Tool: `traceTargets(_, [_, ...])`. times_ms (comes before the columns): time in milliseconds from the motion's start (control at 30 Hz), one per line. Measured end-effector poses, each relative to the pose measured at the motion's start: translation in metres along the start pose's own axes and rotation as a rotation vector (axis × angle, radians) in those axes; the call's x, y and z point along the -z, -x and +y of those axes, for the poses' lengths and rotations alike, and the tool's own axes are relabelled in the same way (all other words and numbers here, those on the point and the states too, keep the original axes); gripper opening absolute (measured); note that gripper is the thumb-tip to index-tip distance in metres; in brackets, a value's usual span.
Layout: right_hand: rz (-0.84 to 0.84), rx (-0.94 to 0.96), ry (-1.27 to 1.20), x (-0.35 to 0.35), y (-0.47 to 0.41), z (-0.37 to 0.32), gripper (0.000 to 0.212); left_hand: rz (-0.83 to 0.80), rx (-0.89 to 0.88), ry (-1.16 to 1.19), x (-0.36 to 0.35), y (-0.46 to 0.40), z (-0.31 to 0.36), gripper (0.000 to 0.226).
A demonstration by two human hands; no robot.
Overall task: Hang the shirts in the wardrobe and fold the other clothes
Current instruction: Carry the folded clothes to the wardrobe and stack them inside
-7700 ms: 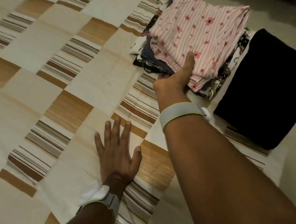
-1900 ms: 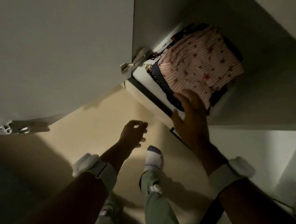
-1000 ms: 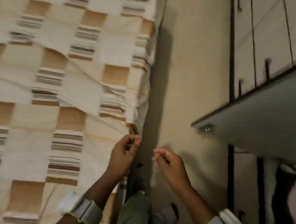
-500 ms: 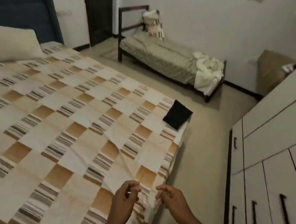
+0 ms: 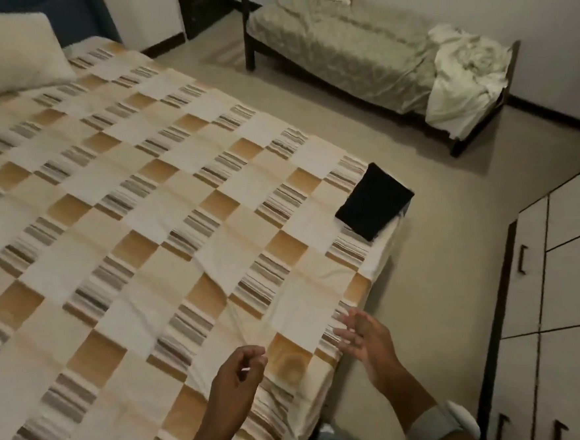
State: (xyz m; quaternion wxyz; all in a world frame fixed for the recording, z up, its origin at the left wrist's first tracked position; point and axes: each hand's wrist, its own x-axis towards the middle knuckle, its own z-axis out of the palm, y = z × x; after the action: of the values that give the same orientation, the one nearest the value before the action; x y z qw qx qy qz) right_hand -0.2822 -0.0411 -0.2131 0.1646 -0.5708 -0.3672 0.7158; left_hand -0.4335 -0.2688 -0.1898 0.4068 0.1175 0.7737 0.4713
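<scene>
Fingers of the left hand (image 5: 236, 385) are loosely curled above the bedspread (image 5: 139, 237) near its front edge, nothing gripped. The right hand (image 5: 367, 343) is spread, empty, over that edge. A folded black garment (image 5: 374, 202) is seen at the bed's far right corner.

The checkered bedspread (image 5: 145, 230) lies flat and bare except for 1 folded black garment (image 5: 373, 201) at its far corner. A floor strip (image 5: 431, 244) separates the bed from the wardrobe doors (image 5: 570, 269).
</scene>
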Motion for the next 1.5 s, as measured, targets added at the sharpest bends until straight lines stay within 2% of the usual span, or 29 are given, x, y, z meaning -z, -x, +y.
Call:
traceTargets(167, [0.03, -0.117, -0.248, 0.03, -0.171, -0.033, 0.03, -0.084, 0.094, -0.176, -0.087, -0.135, 0.007, 0.01])
traceTargets(300, [0.084, -0.114, -0.34, 0.038, -0.285, -0.067, 0.023, -0.187, -0.026, -0.321, -0.147, -0.251, -0.005, 0.008])
traceTargets(333, [0.097, -0.126, -0.34, 0.038, -0.309, -0.075, 0.026, -0.201, -0.088, -0.4, -0.159, -0.277, -0.01, 0.015])
traceTargets(367, [0.104, -0.133, -0.35, 0.044, -0.338, -0.079, 0.032, -0.194, -0.175, -0.509, -0.175, -0.307, -0.018, 0.031])
traceTargets(433, [0.078, -0.114, -0.448, 0.048, -0.369, -0.093, 0.053, -0.16, -0.27, -0.87, -0.187, -0.346, -0.024, 0.086])
traceTargets(500, [0.058, -0.09, -0.558, 0.052, -0.402, -0.097, 0.07, -0.235, -0.149, -1.106, -0.201, -0.373, -0.039, 0.132])
traceTargets(533, [0.049, -0.082, -0.593, 0.053, -0.418, -0.094, 0.077, -0.27, -0.099, -1.167, -0.208, -0.382, -0.05, 0.146])
traceTargets(600, [0.021, -0.019, -0.599, 0.051, -0.447, -0.089, 0.082, -0.255, -0.1, -1.23, -0.221, -0.39, -0.068, 0.159])
traceTargets(667, [-0.018, 0.039, -0.544, 0.052, -0.458, -0.093, 0.073, -0.206, -0.128, -1.236, -0.224, -0.387, -0.073, 0.163])
traceTargets(767, [-0.099, 0.021, -0.478, 0.057, -0.477, -0.099, 0.057, -0.197, -0.112, -1.223, -0.226, -0.393, -0.082, 0.164])
traceTargets(867, [-0.092, 0.009, -0.347, 0.05, -0.482, -0.12, 0.054, -0.2, -0.112, -1.214, -0.227, -0.393, -0.082, 0.166])
traceTargets(933, [-0.069, 0.012, -0.405, 0.036, -0.493, -0.128, 0.052, -0.204, -0.098, -1.218, -0.227, -0.394, -0.083, 0.166])
traceTargets(1000, [0.001, 0.022, -0.482, 0.018, -0.497, -0.125, 0.037, -0.208, -0.1, -1.207, -0.227, -0.395, -0.081, 0.166])
traceTargets(1133, [-0.003, 0.028, -0.482, 0.005, -0.473, -0.098, 0.045, -0.228, -0.109, -1.186, -0.222, -0.391, -0.084, 0.164])
traceTargets(1233, [-0.111, -0.04, -0.477, 0.002, -0.423, -0.061, 0.042, -0.223, -0.202, -1.055, -0.208, -0.387, -0.086, 0.145])
traceTargets(1267, [-0.151, -0.074, -0.473, 0.0, -0.398, -0.043, 0.038, -0.213, -0.222, -0.891, -0.199, -0.382, -0.087, 0.129])
traceTargets(1333, [-0.189, -0.147, -0.454, -0.003, -0.351, 0.0, 0.033, -0.118, -0.173, -0.268, -0.176, -0.372, -0.09, 0.082])
traceTargets(1367, [-0.21, -0.224, -0.434, -0.006, -0.321, 0.028, 0.028, -0.028, -0.058, 0.071, -0.158, -0.354, -0.095, 0.061])
traceTargets(1400, [-0.261, -0.308, -0.397, -0.008, -0.291, 0.058, 0.024, 0.017, 0.077, 0.347, -0.142, -0.336, -0.097, 0.055])
traceTargets(1433, [-0.337, -0.387, -0.382, -0.017, -0.251, 0.09, 0.025, 0.027, 0.2, 0.548, -0.116, -0.309, -0.108, 0.06])
traceTargets(1467, [-0.36, -0.483, -0.359, -0.027, -0.203, 0.134, 0.03, 0.026, 0.315, 0.645, -0.081, -0.265, -0.127, 0.067])
traceTargets(1500, [-0.359, -0.518, -0.322, -0.019, -0.184, 0.156, 0.039, 0.016, 0.365, 0.66, -0.076, -0.25, -0.136, 0.074])
